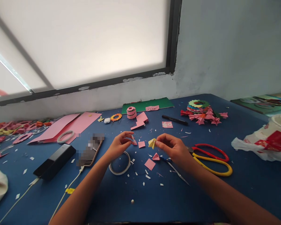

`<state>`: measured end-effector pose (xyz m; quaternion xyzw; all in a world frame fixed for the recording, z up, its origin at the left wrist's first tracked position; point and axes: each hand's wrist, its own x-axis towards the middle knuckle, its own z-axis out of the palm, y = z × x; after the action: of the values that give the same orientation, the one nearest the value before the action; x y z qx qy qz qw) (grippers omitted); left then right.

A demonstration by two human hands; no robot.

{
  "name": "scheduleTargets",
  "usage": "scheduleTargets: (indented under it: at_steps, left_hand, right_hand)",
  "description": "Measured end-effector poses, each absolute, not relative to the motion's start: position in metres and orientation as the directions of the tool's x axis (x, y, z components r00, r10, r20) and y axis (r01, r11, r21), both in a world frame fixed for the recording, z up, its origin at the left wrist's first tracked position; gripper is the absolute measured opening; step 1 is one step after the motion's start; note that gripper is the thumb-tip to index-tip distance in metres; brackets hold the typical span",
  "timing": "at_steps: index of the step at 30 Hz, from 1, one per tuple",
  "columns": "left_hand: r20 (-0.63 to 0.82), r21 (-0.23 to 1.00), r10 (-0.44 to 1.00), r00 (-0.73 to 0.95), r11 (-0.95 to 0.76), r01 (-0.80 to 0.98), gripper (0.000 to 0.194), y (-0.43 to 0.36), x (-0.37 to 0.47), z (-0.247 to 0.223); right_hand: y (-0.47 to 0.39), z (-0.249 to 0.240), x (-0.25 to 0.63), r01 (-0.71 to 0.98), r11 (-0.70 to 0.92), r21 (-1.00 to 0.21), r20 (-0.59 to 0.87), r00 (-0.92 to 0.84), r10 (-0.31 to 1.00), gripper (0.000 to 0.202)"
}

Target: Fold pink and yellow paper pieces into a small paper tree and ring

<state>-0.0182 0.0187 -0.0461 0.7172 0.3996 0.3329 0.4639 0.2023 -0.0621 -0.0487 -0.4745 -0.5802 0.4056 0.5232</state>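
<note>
Between the thumb and fingers of my left hand (120,145) is a small pink piece of paper (134,142), partly hidden by the fingertips. My right hand (172,147) pinches a small folded yellow paper piece (151,143). A pink paper square (141,144) lies between the hands, with another pink square (150,164) nearer me. Close to the right hand sits a folded pink paper piece (155,156). Tweezers (178,172) lie partly under that hand. A roll of white tape (120,163) rests below my left hand.
Scissors (212,159) with red and yellow handles lie right of my right forearm. Leftward are a phone (91,151) and a black power bank (54,162), both cabled. Paper rings and flowers (199,111) are stacked behind. A plastic-wrapped cup (269,137) stands far right. White scraps dot the blue tabletop (248,193).
</note>
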Motion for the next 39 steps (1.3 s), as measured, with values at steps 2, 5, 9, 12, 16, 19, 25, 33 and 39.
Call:
scheduleTargets:
  at_steps: [2, 5, 9, 12, 16, 19, 25, 33, 39]
  left_hand:
    - [0.133, 0.94, 0.866, 0.483, -0.264, 0.214, 0.035, 0.007, -0.007, -0.044]
    - [0.162, 0.937, 0.838, 0.521, -0.296, 0.184, 0.032, -0.011, 0.009, -0.043]
    - [0.203, 0.906, 0.829, 0.521, -0.361, 0.222, 0.029, -0.025, 0.02, -0.046]
    - [0.232, 0.859, 0.826, 0.514, -0.422, 0.29, 0.029, -0.028, 0.021, -0.047]
    - [0.298, 0.745, 0.826, 0.478, -0.515, 0.425, 0.035, -0.025, 0.018, -0.05]
    - [0.363, 0.616, 0.82, 0.443, -0.568, 0.546, 0.041, -0.019, 0.015, -0.056]
    - [0.446, 0.391, 0.77, 0.456, -0.626, 0.674, 0.046, -0.016, 0.019, -0.059]
    - [0.472, 0.237, 0.748, 0.466, -0.617, 0.751, 0.046, -0.029, 0.027, -0.05]
    - [0.489, 0.228, 0.772, 0.405, -0.562, 0.795, 0.05, -0.031, 0.028, -0.05]
  right_hand:
    - [-0.062, -0.049, 0.2, 0.106, 0.225, -0.969, 0.219, -0.064, 0.974, 0.023]
    - [-0.061, -0.052, 0.197, 0.108, 0.222, -0.969, 0.211, -0.103, 0.972, 0.023]
    - [-0.059, -0.058, 0.196, 0.123, 0.169, -0.978, 0.156, -0.109, 0.982, 0.024]
    - [-0.058, -0.06, 0.195, 0.093, 0.123, -0.988, 0.11, -0.132, 0.985, 0.028]
    - [-0.059, -0.057, 0.194, 0.021, 0.083, -0.996, 0.078, -0.183, 0.98, 0.03]
    - [-0.061, -0.054, 0.193, -0.034, 0.056, -0.998, 0.062, -0.241, 0.969, 0.029]
    - [-0.068, -0.056, 0.184, -0.069, -0.015, -0.997, 0.017, -0.445, 0.895, 0.026]
    - [-0.072, -0.068, 0.168, -0.035, -0.074, -0.997, -0.048, -0.48, 0.876, 0.021]
    - [-0.072, -0.07, 0.165, 0.002, -0.02, -1.0, -0.018, -0.459, 0.888, 0.021]
